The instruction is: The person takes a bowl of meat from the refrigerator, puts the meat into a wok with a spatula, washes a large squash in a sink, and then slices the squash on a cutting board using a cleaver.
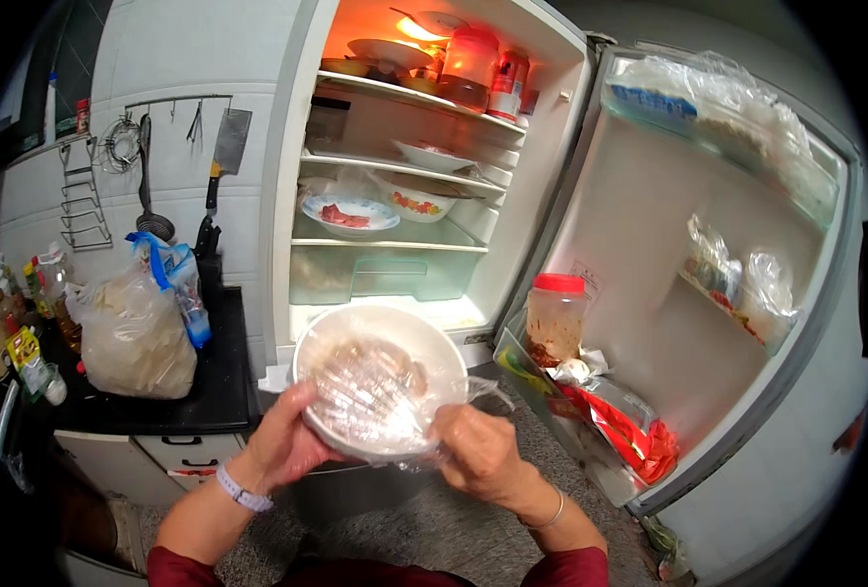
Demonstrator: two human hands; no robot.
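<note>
A white bowl [309, 344] is up in front of the fridge, with clear plastic wrap [380, 396] stretched over its top. Pale, pinkish-brown food shows blurrily through the glare of the film. My left hand [292, 435] grips the bowl's near left side, thumb over the rim. At the right rim, my right hand [478, 450] is closed with fingers pinched on the edge of the wrap, and a loose end of film sticks out beside it. Behind the bowl, the fridge [292, 196] stands with its door wide open to the right.
Inside the fridge, a plate with red meat [346, 215] and a flowered bowl [419, 203] share a shelf. The open door [639, 245] carries a red-lidded jar [556, 313] and bags. On the left, a black counter [175, 411] holds a stuffed plastic bag [136, 333] and bottles. A cleaver [230, 142] hangs above.
</note>
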